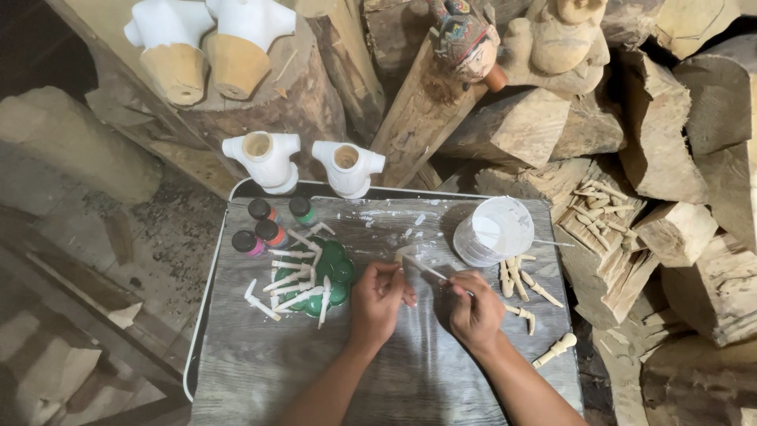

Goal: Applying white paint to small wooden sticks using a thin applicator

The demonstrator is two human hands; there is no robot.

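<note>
My left hand (378, 301) pinches a small carved wooden piece (404, 255) over the grey tray table (260, 371). My right hand (473, 309) grips a thin paintbrush (426, 269) whose tip touches that piece. Left of my hands, several white-painted wooden limbs (293, 278) rest on a green palette (337, 272). A white cup of paint (495, 230) stands just beyond my right hand, with a thin stick lying across it. Unpainted wooden limbs (523, 282) lie beside and below the cup.
Three small paint bottles (264, 225) stand at the tray's far left. Two white puppet torsos (303, 163) sit at the far edge, two more (206, 47) on a log above. Stacked logs, a painted puppet head (467, 38) and a box of wooden pieces (601, 209) fill the right.
</note>
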